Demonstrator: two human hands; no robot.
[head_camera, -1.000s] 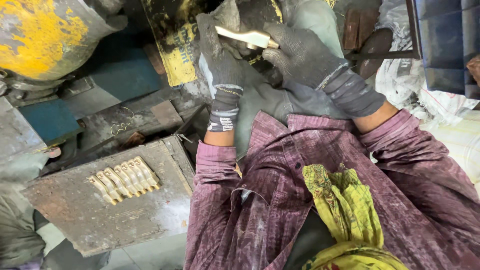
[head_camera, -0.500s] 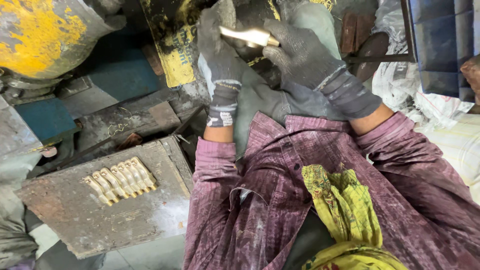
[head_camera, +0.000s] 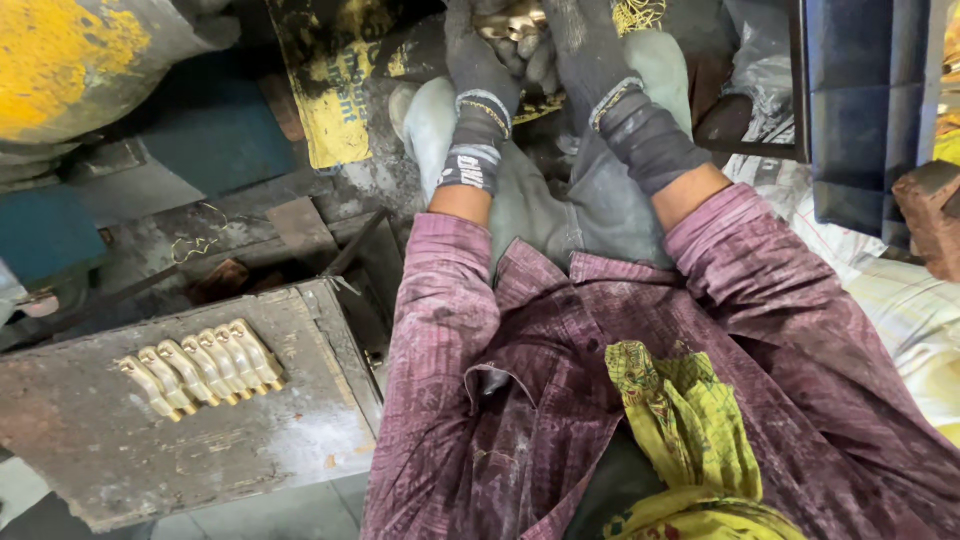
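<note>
Gloved hands (head_camera: 530, 50) around a brass piece (head_camera: 510, 22) beside grimy metal table (head_camera: 120, 450)

Bare patch on metal plate (head_camera: 250, 450) below the brass parts (head_camera: 200, 367). Blue crate (head_camera: 865, 110) walls off right side. Yellow drum (head_camera: 70, 60) crowds upper left.

The light is soft and even, like daylight, and brightest at 3 o'clock on the pale sacks (head_camera: 890, 290). Dark shadow fills the gap at 10 o'clock beside the desk (head_camera: 150, 450). The gloved hands at 12 o'clock look slightly blurry. The edges bend a little.
</note>
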